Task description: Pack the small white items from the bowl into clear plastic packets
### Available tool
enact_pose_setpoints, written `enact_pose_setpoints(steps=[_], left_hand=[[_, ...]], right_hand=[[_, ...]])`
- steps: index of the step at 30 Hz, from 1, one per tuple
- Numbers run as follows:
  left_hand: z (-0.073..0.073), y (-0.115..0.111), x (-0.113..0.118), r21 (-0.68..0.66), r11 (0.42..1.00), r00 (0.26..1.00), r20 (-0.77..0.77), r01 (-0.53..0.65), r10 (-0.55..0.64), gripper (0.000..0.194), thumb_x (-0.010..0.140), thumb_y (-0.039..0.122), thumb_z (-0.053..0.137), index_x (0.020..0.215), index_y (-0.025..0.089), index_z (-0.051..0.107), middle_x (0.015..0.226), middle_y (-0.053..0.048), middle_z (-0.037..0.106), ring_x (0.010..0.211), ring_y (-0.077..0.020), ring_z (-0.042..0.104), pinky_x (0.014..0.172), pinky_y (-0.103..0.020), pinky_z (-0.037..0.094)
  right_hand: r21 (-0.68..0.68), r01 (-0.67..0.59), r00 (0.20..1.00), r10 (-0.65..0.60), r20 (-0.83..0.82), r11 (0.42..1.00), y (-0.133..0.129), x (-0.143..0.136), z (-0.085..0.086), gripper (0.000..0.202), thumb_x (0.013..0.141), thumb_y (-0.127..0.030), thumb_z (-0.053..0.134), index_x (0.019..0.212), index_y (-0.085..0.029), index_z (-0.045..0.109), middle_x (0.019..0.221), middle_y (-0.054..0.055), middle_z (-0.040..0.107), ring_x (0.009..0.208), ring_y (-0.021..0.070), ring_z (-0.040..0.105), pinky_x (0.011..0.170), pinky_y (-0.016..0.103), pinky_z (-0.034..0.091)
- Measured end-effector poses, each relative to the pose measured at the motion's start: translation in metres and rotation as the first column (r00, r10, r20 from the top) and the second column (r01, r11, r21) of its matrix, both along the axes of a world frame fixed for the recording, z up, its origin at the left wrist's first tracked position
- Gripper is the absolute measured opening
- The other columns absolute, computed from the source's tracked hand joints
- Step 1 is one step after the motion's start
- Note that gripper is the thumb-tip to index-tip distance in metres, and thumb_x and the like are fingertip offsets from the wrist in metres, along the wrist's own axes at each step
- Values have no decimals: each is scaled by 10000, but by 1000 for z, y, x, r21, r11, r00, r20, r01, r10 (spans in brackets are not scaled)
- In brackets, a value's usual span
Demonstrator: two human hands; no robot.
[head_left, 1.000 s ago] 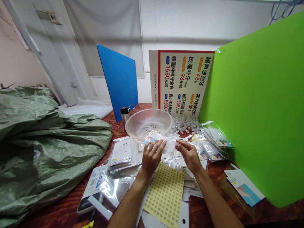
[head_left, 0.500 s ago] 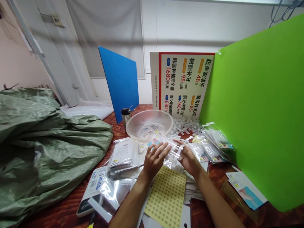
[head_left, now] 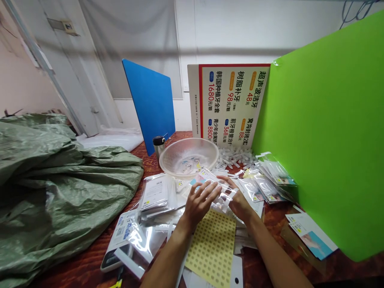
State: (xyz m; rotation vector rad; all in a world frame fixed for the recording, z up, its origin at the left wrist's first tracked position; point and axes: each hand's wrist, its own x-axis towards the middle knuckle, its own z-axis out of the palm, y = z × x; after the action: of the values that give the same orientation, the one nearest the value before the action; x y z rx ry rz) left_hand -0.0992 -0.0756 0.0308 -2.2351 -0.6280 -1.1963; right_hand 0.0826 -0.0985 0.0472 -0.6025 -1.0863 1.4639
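A clear plastic bag with a printed card inside point(head_left: 207, 175) is held between my two hands above the table. My left hand point(head_left: 199, 205) has its fingers laid across the near left part of the bag, thumb hidden beneath. On the right, my right hand point(head_left: 238, 200) grips the bag's edge, with a white strip point(head_left: 232, 195) by its fingers. Below them lies a yellow sheet of small round stickers point(head_left: 211, 248), over white cards and plastic bags.
A translucent basin point(head_left: 163, 162) stands behind the hands, beside a steel flask point(head_left: 159, 148). Small white plastic pieces point(head_left: 237, 157) are heaped behind. Filled bags point(head_left: 268, 188) lie right, near a green panel point(head_left: 324, 140); stacked bags point(head_left: 154, 194) lie left. Loose cards point(head_left: 312, 236) rest front right.
Both hands and the bag have shifted slightly right and nearer. The left fingers have slid a little further over the bag. The view has moved slightly.
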Motion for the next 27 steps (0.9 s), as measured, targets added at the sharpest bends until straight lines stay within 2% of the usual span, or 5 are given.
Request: enact_pose_setpoints(steps=[3,9,18,23,27], left_hand=[[0,0,1,-11,1000,1000,28,-4,4,405,1005,100,461,1386,204,546,1266,-73,715,1252,-196,606,1072,-377,385],[5,0,-1,-24,999,996,77,-32,33,405,995,95,476,1381,197,548,1255,-79,719,1207,-203,628,1063,-375,381],[3,-1,1,-15,1000,1000,30,1,-1,403,1006,115,462,1392,193,543,1262,-84,716,1230,-204,621,1070,-372,380],[3,0,3,-21,1000,1000,5,2,-2,388,1000,98,471,1367,189,560,1266,-78,714,1234,-204,623,1085,-379,373],[7,0,1,11,1000,998,62,-27,26,386,989,84,486,1350,185,575,1244,-83,724,1186,-210,646,1061,-381,384]], right_hand=[[6,-19,1000,19,2,1000,0,2,-1,576,714,-329,848,1246,-305,629,1123,42,692,879,191,675,769,294,539],[41,-191,980,193,-47,981,-1,6,-1,890,614,-336,931,1396,-317,507,1194,51,670,968,226,662,830,335,531],[75,-84,994,78,78,994,2,1,-8,690,694,-302,864,1297,-314,530,1065,14,677,773,168,656,735,310,534],[147,135,970,-161,181,980,8,-1,-16,541,734,-243,814,1219,-271,577,974,4,663,747,160,636,678,283,527],[115,81,989,-95,115,990,12,1,-19,639,756,-284,789,1334,-282,518,1110,33,668,846,189,672,766,337,563]])
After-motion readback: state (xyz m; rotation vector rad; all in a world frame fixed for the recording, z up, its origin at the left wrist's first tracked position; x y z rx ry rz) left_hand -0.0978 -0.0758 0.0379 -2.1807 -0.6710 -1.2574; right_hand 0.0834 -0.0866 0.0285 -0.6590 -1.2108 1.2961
